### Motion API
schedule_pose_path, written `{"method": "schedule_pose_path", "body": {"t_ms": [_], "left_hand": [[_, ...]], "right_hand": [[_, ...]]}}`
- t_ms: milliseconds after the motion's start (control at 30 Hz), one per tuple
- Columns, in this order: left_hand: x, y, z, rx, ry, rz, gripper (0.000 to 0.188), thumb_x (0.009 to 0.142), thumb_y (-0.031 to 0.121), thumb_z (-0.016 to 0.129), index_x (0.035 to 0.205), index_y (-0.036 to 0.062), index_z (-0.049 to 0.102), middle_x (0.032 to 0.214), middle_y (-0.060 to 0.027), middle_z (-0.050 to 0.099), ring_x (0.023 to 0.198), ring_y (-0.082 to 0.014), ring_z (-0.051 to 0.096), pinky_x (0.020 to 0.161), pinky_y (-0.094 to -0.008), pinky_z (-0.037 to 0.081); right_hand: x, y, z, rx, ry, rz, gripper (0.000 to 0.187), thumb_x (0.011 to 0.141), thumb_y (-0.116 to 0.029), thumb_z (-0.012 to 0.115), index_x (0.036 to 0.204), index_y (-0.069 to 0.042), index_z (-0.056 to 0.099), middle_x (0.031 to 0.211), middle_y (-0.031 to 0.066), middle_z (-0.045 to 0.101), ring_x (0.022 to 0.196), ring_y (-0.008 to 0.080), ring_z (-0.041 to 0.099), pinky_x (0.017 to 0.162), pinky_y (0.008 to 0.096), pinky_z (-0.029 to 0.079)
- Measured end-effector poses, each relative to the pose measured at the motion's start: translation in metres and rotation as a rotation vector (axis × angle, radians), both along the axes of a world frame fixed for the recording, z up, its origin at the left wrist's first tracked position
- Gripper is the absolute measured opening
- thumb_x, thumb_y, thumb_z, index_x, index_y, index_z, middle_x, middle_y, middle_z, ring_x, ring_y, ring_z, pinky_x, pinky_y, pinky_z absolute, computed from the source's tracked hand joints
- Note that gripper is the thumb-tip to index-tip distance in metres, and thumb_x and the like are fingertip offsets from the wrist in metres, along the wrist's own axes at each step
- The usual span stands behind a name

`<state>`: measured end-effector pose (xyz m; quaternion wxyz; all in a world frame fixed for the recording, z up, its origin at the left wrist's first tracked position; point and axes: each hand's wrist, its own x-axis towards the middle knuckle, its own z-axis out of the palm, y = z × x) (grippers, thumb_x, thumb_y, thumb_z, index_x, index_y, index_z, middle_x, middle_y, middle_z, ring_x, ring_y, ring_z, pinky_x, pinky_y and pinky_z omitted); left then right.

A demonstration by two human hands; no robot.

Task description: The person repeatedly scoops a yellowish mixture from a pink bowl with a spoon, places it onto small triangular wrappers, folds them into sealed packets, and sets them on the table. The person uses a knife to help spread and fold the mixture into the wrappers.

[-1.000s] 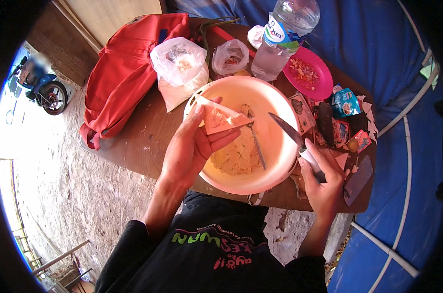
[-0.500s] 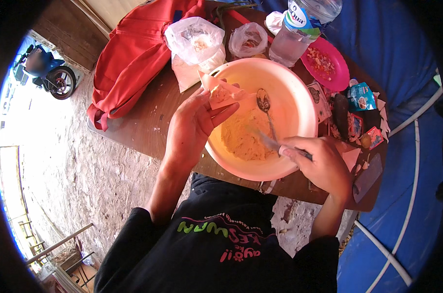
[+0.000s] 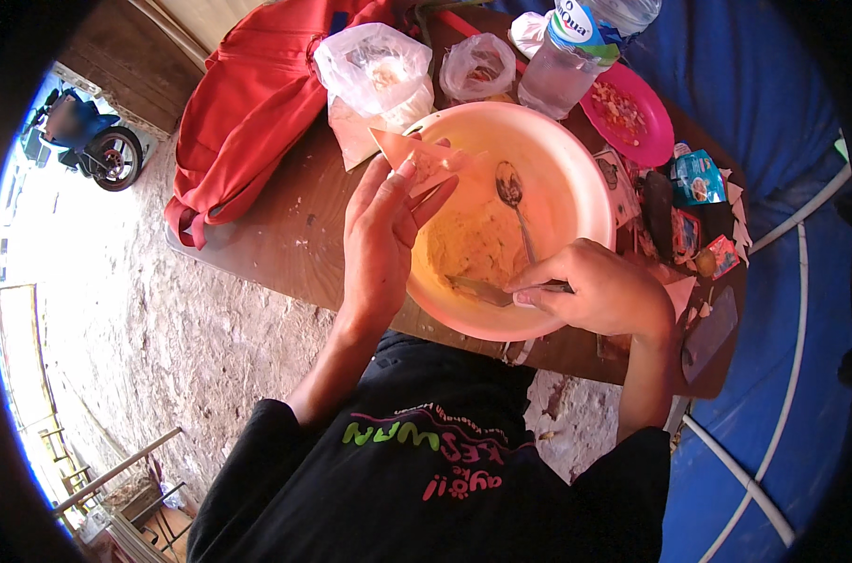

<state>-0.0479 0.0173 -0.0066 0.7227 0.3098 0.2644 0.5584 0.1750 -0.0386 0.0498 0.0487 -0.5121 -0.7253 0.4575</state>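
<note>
Okay, biggest stuff first: the brown table (image 3: 276,267) has a red bag (image 3: 257,122) along its left end and a big water bottle (image 3: 571,70) at the far edge. The white bowl (image 3: 585,178) sits close up to the near edge, with a lump of yellowish mix (image 3: 473,244) in the bottom.

Hands next. The right hand (image 3: 599,286) is closed around a knife (image 3: 482,290), and that's the real change: a second ago the blade was up in the air by the bowl's right rim, and now it's down inside, at the near side of the mix. I'd take that as the knife having gone over to working the mix; can't tell if anything's on the blade. Its long axis runs roughly parallel to the table's near edge, tip toward the left end.

The left hand (image 3: 379,220) has hardly changed: half open, thumb on top and fingers under a pale sheet (image 3: 393,145), holding it over the bowl's left rim. So that side looks like it's just parked, imo. The sheet's long way goes roughly left to right, one sharp corner aimed at the table's far left, the other poking out over the bowl toward the right edge. Smallest of all, a dab of filling (image 3: 432,166) sits on it.
</note>
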Motion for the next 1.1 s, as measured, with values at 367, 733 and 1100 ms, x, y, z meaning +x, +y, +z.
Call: {"method": "schedule_pose_path", "body": {"t_ms": [367,733,1100], "left_hand": [[0.003,-0.005,-0.004,0.031,-0.086,0.105,0.041,0.106,0.018,0.04,0.138,-0.0068,0.045,0.136,-0.0191,0.056,0.127,-0.0258,0.057,0.112,-0.0416,0.044],[-0.001,-0.005,0.017,-0.092,0.126,-0.441,0.054,0.101,0.026,0.043,0.141,-0.0107,0.043,0.134,-0.0261,0.059,0.12,-0.033,0.063,0.099,-0.0417,0.055],[0.011,-0.001,0.029,-0.172,0.201,-0.788,0.045,0.098,0.011,0.044,0.136,-0.0093,0.053,0.125,-0.0168,0.065,0.108,-0.0236,0.068,0.097,-0.0354,0.054]], "right_hand": [[0.021,0.003,0.006,-0.362,0.174,-0.122,0.027,0.096,-0.019,0.068,0.115,-0.001,0.073,0.082,0.0074,0.074,0.067,0.0076,0.063,0.062,0.0251,0.051],[0.06,-0.054,0.017,0.074,0.456,-0.524,0.029,0.091,-0.008,0.067,0.116,0.006,0.062,0.102,0.0105,0.069,0.092,0.0112,0.065,0.08,0.0268,0.053],[0.042,-0.058,-0.006,0.699,0.148,-0.528,0.027,0.08,0.008,0.075,0.106,0.005,0.066,0.101,0.0124,0.07,0.092,0.0199,0.072,0.08,0.03,0.057]]}}
